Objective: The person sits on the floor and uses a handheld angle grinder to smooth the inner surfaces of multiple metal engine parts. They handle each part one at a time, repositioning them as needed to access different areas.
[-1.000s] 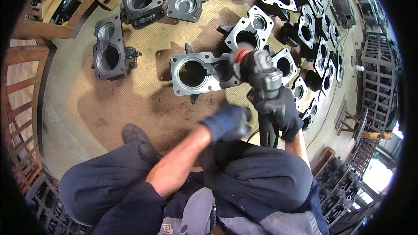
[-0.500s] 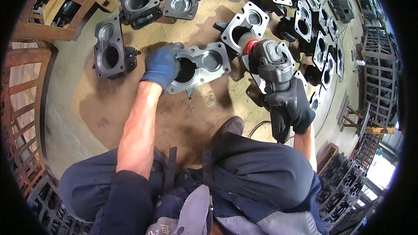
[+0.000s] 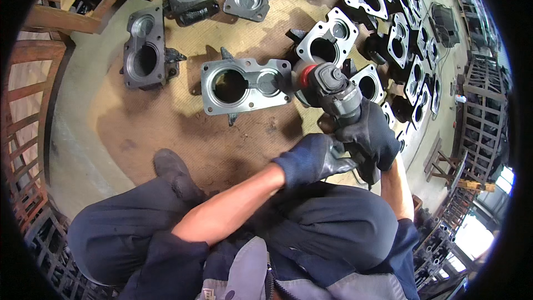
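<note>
My right hand (image 3: 373, 136), in a dark glove, grips an angle grinder (image 3: 338, 100) by its body. The grinder's head has a red ring and a round disc, close to the right end of a metal casting (image 3: 250, 82). I cannot tell whether the disc touches it. My left hand (image 3: 311, 158), in a blue glove with a dark palm, is closed at the rear part of the grinder, below the right hand; its fingertips are partly hidden. The casting lies on the floor, its flat machined face up, with one large round opening, a shallower round recess and small bolt holes.
Similar castings stand around: one at the left (image 3: 144, 50), two at the far side, one just beyond the grinder (image 3: 327, 36) and several in rows at the right. Wooden crates (image 3: 39, 58) line the left edge. A cable and metal racks (image 3: 483, 100) are at the right.
My left hand has let go of the casting and moved right to the grinder. The casting now lies level, turned slightly. The grinder has shifted a little left and down.
</note>
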### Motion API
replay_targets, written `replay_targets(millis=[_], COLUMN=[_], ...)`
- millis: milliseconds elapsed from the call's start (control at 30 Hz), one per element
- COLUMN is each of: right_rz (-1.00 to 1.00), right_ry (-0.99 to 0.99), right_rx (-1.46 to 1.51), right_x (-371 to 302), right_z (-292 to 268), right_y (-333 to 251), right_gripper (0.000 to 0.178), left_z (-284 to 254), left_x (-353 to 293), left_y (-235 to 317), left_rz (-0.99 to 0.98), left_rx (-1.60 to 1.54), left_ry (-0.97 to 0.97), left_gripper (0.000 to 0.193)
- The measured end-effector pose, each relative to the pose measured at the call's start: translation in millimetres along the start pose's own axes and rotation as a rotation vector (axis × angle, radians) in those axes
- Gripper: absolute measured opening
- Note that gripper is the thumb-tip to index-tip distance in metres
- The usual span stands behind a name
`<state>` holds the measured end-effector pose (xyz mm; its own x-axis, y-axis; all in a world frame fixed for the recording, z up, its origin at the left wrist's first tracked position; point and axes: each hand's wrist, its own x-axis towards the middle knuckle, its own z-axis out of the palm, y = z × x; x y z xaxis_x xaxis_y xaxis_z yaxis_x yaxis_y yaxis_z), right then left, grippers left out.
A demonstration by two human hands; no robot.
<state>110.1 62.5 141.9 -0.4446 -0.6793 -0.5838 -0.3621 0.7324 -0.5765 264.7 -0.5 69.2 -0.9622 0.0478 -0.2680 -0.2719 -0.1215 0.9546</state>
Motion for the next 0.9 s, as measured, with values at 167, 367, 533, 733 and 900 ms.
replay_targets(millis=[167, 367, 533, 733, 900], right_rz=[0.036, 0.042, 0.084, 0.046, 0.085], right_ry=[-0.024, -0.034, -0.066, -0.102, -0.070], right_rx=[-0.090, -0.109, -0.137, -0.192, -0.168], right_x=[0.6, 11.2, 18.9, 32.2, 20.9], right_z=[-3.6, 6.2, 5.4, 6.3, -2.3], right_y=[-8.8, -3.0, -3.7, -13.5, -5.3], right_gripper=[0.047, 0.051, 0.054, 0.054, 0.052], left_z=[72.9, 77.8, 78.1, 69.4, 75.5], left_x=[27.9, 39.8, 46.5, 50.0, 52.2], left_y=[-16.5, -12.6, -19.8, -24.8, -8.5], left_rz=[0.111, 0.041, 0.067, 0.072, 0.007], left_rx=[-0.773, -0.691, -0.627, -0.637, -0.688], left_ry=[0.201, 0.253, 0.282, 0.270, 0.231], left_gripper=[0.033, 0.053, 0.054, 0.046, 0.045])
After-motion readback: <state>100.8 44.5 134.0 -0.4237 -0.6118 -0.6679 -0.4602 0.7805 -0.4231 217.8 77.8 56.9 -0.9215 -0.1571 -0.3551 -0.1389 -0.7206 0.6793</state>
